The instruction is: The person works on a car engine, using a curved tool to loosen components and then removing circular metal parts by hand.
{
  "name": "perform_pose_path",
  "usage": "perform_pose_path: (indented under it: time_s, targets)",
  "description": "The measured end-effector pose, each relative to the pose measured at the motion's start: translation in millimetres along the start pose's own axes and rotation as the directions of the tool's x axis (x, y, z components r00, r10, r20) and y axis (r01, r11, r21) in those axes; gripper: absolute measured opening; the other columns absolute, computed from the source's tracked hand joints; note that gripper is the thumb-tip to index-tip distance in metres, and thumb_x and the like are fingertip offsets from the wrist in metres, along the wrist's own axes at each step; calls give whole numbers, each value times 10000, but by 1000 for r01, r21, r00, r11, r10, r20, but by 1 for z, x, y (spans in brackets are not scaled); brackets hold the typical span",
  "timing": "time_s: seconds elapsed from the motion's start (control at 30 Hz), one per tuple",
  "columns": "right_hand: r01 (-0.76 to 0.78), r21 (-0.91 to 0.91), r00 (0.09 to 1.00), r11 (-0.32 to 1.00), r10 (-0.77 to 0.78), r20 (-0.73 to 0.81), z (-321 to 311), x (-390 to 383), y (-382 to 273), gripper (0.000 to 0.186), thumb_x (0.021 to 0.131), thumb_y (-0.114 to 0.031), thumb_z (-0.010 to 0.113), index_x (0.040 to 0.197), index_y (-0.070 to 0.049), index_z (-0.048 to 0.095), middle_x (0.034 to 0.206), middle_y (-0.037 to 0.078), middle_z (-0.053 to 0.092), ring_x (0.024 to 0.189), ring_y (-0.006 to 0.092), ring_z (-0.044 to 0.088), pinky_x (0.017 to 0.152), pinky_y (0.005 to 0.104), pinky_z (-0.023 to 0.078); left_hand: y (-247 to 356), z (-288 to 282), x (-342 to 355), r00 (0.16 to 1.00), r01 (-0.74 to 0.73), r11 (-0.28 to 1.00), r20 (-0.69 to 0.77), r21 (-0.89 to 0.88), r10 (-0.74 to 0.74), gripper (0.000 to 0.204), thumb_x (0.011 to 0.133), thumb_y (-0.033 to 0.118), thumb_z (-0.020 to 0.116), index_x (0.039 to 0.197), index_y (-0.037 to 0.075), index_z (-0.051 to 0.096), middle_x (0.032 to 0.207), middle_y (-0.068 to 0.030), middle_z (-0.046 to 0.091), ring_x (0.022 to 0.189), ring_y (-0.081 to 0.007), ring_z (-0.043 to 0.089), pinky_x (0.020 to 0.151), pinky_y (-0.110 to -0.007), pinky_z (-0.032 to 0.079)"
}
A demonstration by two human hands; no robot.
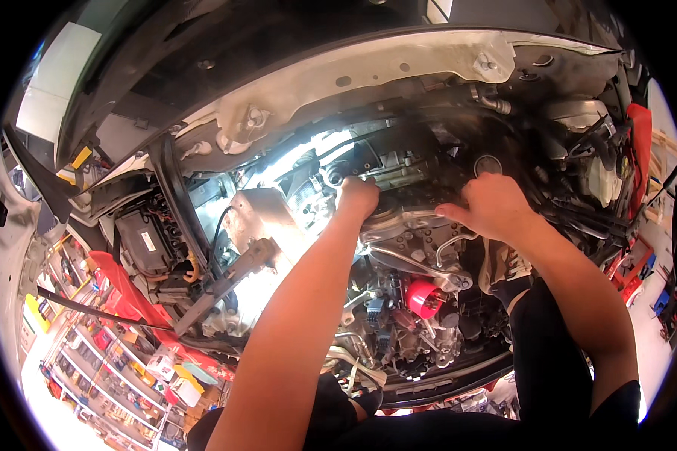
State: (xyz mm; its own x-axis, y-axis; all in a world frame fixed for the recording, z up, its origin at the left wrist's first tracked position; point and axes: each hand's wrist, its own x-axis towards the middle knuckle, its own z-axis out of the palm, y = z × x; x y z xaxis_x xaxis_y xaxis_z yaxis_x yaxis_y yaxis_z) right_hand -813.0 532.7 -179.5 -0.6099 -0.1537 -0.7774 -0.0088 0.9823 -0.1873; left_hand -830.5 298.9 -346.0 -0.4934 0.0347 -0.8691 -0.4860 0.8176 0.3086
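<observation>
Both my arms reach over an open car engine bay. My left hand (359, 197) is closed at the back of the engine (421, 316), beside a dark cover and metal rails; whatever is in its fingers is hidden. Further right, my right hand (493, 201) rests against dark parts, its thumb stretched out to the left and its other fingers mostly turned out of sight. Just beyond its knuckles shows a round pipe mouth (487, 164) with a pale rim. Nearer to me, a bright red round part (424, 299) sits among connectors and hoses on the engine.
A strong light glares left of my left hand, over a metal bracket (237, 282). The black control box (144, 240) sits at the left. Red fender covers (132, 293) drape the sides. Shelves (105, 376) with boxes stand lower left. A pale crossbar (353, 79) spans the far side.
</observation>
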Motion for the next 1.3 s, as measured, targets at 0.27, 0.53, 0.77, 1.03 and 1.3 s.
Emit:
perform_pose_path:
  time_s: [0.27, 0.53, 0.77, 1.03, 1.3]
  targets:
    - [-51, 62, 994, 997, 57, -91, 4, -9, -6, 652, 858, -595, 580, 636, 9, 679, 665, 190, 642, 668, 359, 654, 614, 450, 528, -5, -1, 11, 999, 46, 994, 30, -97, -43, 484, 888, 371, 616, 1007, -97, 654, 1014, -289, 672, 990, -381, 667, 875, -416, 524]
    - [-39, 103, 989, 994, 53, -136, 8, -9, -5, 640, 837, -575, 616, 598, 17, 661, 612, 210, 621, 605, 378, 633, 583, 459, 513, 6, -12, 1, 986, -158, 984, 71, 81, 153, 353, 928, 292, 569, 771, 39, 757, 796, -119, 707, 719, -243, 666, 697, -351, 514]
    - [-64, 100, 989, 993, 77, -127, 7, -10, -6, 639, 827, -579, 625, 602, 18, 666, 612, 209, 622, 608, 378, 634, 586, 456, 514, 9, -14, -4, 994, -5, 989, 104, -146, 21, 305, 914, 251, 612, 767, 18, 742, 770, -103, 708, 700, -212, 661, 675, -338, 509]
    - [-55, 97, 982, 994, 71, -175, 14, -8, -4, 639, 824, -594, 618, 606, 5, 675, 624, 196, 632, 613, 367, 640, 599, 450, 524, 1, -6, 0, 999, 25, 989, 39, -148, -20, 310, 915, 284, 625, 795, 23, 743, 783, -116, 706, 712, -210, 663, 675, -336, 512]
    - [-78, 113, 996, 991, 83, -44, -11, 3, -4, 619, 817, -591, 643, 645, 2, 683, 653, 181, 641, 683, 361, 652, 646, 443, 535, 10, -16, -10, 991, -131, 988, 29, 76, 129, 301, 903, 313, 626, 852, 56, 774, 891, -118, 734, 842, -238, 683, 797, -351, 510]
